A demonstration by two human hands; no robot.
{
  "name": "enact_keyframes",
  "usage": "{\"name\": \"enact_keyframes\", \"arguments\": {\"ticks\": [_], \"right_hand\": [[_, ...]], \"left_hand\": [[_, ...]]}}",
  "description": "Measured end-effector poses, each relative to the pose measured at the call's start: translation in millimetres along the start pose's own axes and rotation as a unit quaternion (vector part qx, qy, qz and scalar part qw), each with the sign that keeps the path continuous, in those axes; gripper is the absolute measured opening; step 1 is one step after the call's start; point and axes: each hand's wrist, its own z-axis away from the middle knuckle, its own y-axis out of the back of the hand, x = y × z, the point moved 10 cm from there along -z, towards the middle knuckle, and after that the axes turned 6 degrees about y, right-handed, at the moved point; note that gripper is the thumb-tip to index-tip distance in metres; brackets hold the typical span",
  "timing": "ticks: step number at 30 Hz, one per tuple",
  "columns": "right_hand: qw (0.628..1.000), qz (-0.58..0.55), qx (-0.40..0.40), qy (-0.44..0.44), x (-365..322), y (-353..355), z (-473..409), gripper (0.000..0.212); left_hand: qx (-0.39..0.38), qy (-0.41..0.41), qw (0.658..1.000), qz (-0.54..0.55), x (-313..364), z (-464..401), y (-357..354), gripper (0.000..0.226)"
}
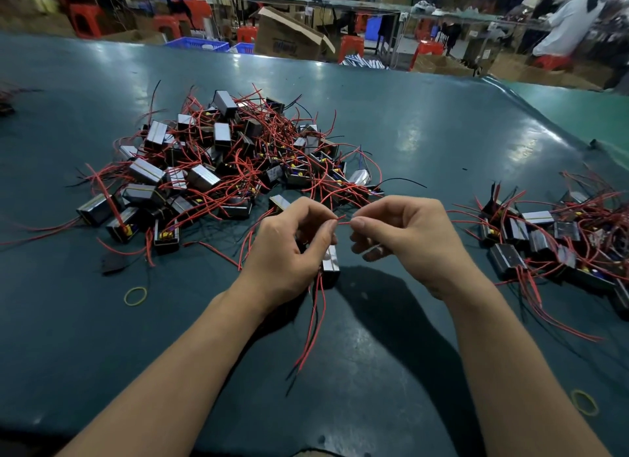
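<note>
A small silver-and-black battery pack (331, 265) with red and black wires trailing toward me hangs under my left hand (289, 245), whose fingers curl round it. Thumb and forefinger of that hand pinch one end of a short red wire (344, 221). My right hand (405, 233) pinches the wire's other end, so the wire spans the small gap between both hands. Both hands hover just above the dark green table (391, 143), in front of the big pile.
A large heap of battery packs (235, 157) tangled in red wires lies behind my hands. A smaller heap (558, 235) sits at the right. Two yellow rubber bands (135, 296) (584, 402) lie on the table. Boxes, red stools and blue crates stand beyond the far edge.
</note>
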Motion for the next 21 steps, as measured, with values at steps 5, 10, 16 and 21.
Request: {"name": "enact_keyframes", "arguments": {"ticks": [5,10,16,21], "right_hand": [[0.998,-0.015,0.01,-0.054,12,5,1,0.017],[0.999,-0.016,0.043,-0.021,7,5,0,0.013],[1.0,0.004,0.013,0.026,-3,-5,0,0.009],[0.999,-0.012,-0.019,0.031,-4,-10,0,0.008]], "left_hand": [[0.022,0.006,1.0,0.002,-2,0,3,0.003],[0.016,0.012,1.0,0.005,-6,0,1,0.003],[0.015,-0.003,1.0,0.009,-3,0,1,0.004],[0.03,0.002,0.999,0.012,-6,-1,4,0.003]]}}
